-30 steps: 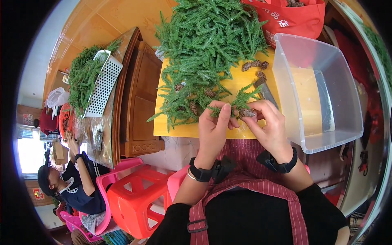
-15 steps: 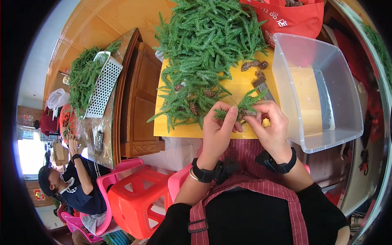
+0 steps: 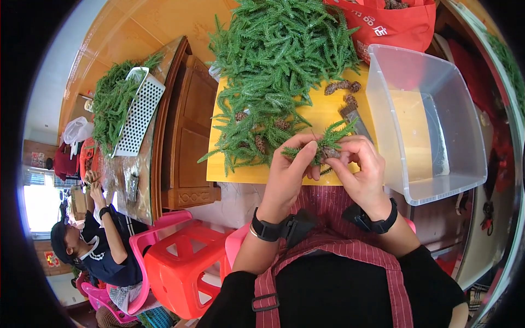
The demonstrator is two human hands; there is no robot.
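- Yellow tabletop (image 3: 322,117) fills the middle of my view, its near edge just above my striped apron (image 3: 328,257).
- My left hand (image 3: 289,174) and right hand (image 3: 358,172) both pinch one small green sprig (image 3: 328,143), with a brown pine cone (image 3: 330,153) at its base, over the table's near edge at 6 o'clock.
- Its long axis runs from 8 o'clock to 2 o'clock, the tip pointing toward 2 o'clock.
- A big heap of green sprigs (image 3: 284,60) lies at 12 o'clock, loose cones (image 3: 342,87) beside it; a dark blade-like tool (image 3: 353,117) sits just beyond my right fingers.
- A clear plastic bin (image 3: 437,136) stands close at 3 o'clock, a red bag (image 3: 394,24) beyond it.
- Bare yellow surface opens at 9 o'clock, short of the wooden furniture (image 3: 188,126).
- At 8 o'clock another person (image 3: 104,246) sits on a pink chair (image 3: 150,240) beside a red stool (image 3: 188,268).
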